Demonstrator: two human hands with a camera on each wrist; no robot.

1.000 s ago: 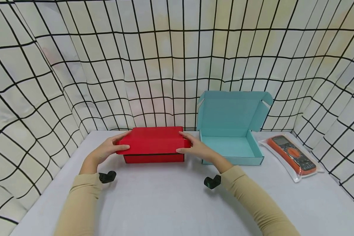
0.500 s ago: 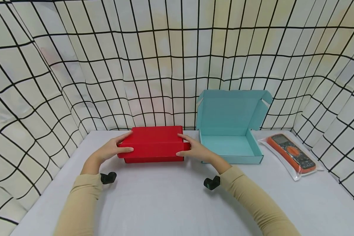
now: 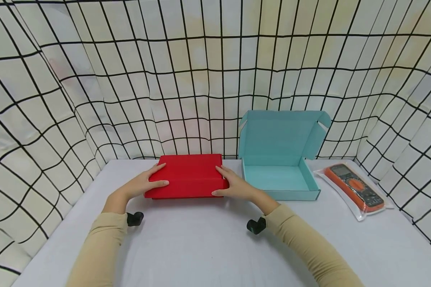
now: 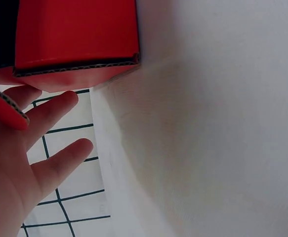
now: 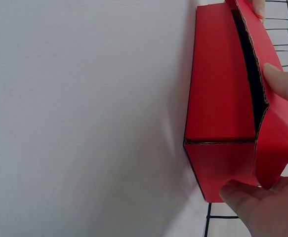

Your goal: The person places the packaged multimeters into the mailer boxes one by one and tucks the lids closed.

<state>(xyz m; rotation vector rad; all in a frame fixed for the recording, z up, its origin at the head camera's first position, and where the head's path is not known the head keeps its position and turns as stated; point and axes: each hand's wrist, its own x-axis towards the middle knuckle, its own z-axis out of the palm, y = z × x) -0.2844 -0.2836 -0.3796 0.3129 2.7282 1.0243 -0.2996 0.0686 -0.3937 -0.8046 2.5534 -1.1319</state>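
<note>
A red cardboard mailer box [image 3: 186,169] stands on the white table, its lid folded forward. My left hand [image 3: 138,187] holds the lid's left end, thumb on the front flap; in the left wrist view its other fingers [image 4: 60,168] spread beside the box's side wall. At the right end my right hand [image 3: 238,186] holds the lid, its thumb [image 5: 281,83] on the front flap [image 5: 255,39] and fingers at the side. A dark gap shows between the flap and the front wall [image 5: 218,79] in the right wrist view.
Right of the red box, a light blue mailer box [image 3: 281,195] stands with its lid up. An orange and black multimeter [image 3: 355,185] in a clear plastic bag lies at the far right. A white cloth with a black grid [image 3: 204,85] walls the table's back and sides.
The lid's front flap has come down over the red box's front wall, hiding most of it. Both hands have moved down with it, the left one also slightly right.
</note>
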